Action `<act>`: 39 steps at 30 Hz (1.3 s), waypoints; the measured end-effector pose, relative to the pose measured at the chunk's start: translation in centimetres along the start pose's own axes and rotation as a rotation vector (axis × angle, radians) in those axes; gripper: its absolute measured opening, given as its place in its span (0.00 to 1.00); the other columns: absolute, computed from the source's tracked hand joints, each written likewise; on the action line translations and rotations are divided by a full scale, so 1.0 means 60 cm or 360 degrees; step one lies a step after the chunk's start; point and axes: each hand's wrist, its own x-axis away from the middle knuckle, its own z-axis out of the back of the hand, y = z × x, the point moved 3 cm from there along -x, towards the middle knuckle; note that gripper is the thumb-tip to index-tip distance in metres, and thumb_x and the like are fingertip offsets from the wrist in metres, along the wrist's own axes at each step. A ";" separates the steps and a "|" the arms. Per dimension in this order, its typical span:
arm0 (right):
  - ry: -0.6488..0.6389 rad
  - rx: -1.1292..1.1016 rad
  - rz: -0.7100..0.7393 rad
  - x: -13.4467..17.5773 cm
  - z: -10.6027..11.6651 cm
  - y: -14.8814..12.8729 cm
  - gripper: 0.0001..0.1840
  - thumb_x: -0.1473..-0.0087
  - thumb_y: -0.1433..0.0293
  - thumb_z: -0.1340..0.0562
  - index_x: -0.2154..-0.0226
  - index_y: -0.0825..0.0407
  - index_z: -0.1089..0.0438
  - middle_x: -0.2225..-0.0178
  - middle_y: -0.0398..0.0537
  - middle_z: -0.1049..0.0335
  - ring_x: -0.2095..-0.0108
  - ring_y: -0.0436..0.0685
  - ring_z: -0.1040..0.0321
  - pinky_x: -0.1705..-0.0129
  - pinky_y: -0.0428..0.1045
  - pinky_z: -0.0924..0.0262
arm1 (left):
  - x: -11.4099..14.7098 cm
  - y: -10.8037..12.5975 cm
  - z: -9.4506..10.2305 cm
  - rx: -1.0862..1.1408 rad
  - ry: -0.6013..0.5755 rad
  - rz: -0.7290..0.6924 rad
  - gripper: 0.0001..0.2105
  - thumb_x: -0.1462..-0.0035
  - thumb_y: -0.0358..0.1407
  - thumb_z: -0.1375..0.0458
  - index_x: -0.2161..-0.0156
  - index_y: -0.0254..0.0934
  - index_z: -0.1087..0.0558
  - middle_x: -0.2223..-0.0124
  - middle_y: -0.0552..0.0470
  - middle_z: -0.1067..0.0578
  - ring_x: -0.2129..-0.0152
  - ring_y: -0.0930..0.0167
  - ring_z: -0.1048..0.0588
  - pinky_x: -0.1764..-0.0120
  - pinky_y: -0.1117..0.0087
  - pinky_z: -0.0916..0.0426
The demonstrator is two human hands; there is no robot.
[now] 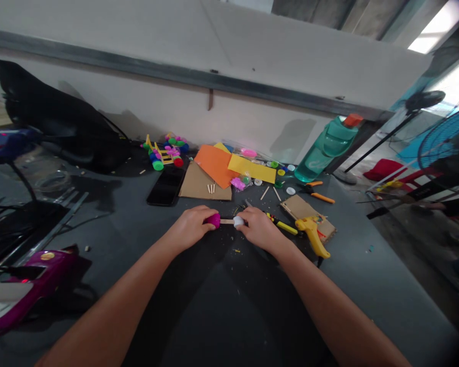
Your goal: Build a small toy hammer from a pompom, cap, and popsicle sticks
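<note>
A magenta bottle cap [214,220] is gripped between the thumb and fingers of my left hand [193,227]. My right hand [258,227] pinches a white bottle cap [238,221]. A short, flat wooden stick [226,221] spans the gap between the two caps; its ends are hidden at the caps. Just beyond my hands, several small wooden pieces [211,188] lie on a cardboard sheet [191,187]. Beside my right hand are a yellow-and-black tool [285,226], partly covered by that hand, and a yellow glue gun [313,235].
A phone [166,187] lies left of orange paper [216,164] and yellow paper [252,168]. Colourful cap-wheeled models [164,153] stand near the wall. Rightward are a green bottle [325,148], orange-handled pliers [321,192] and more cardboard [296,206]. A magenta power strip [42,278] sits left.
</note>
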 end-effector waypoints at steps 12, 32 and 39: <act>0.0052 -0.0113 0.0021 0.003 -0.003 0.001 0.15 0.52 0.73 0.36 0.59 0.52 0.32 0.62 0.48 0.32 0.58 0.55 0.37 0.53 0.52 0.43 | 0.013 0.013 0.000 0.0012 0.0071 0.0014 0.15 0.46 0.31 0.46 0.52 0.41 0.31 0.52 0.48 0.28 0.55 0.66 0.30 0.51 0.63 0.36; 0.0061 -0.0127 0.0035 0.005 0.003 0.004 0.16 0.54 0.74 0.35 0.59 0.51 0.32 0.62 0.47 0.31 0.58 0.56 0.36 0.54 0.52 0.43 | 0.020 0.006 -0.003 -0.0127 0.0051 0.0109 0.27 0.47 0.37 0.43 0.41 0.39 0.41 0.46 0.45 0.32 0.49 0.62 0.34 0.47 0.59 0.40; 0.0054 -0.0073 0.0058 0.005 0.005 0.003 0.10 0.51 0.73 0.36 0.62 0.51 0.31 0.64 0.47 0.30 0.59 0.56 0.36 0.56 0.51 0.44 | 0.018 0.005 -0.003 -0.0086 0.0112 0.0025 0.17 0.45 0.35 0.44 0.49 0.39 0.33 0.50 0.47 0.28 0.53 0.64 0.31 0.49 0.61 0.37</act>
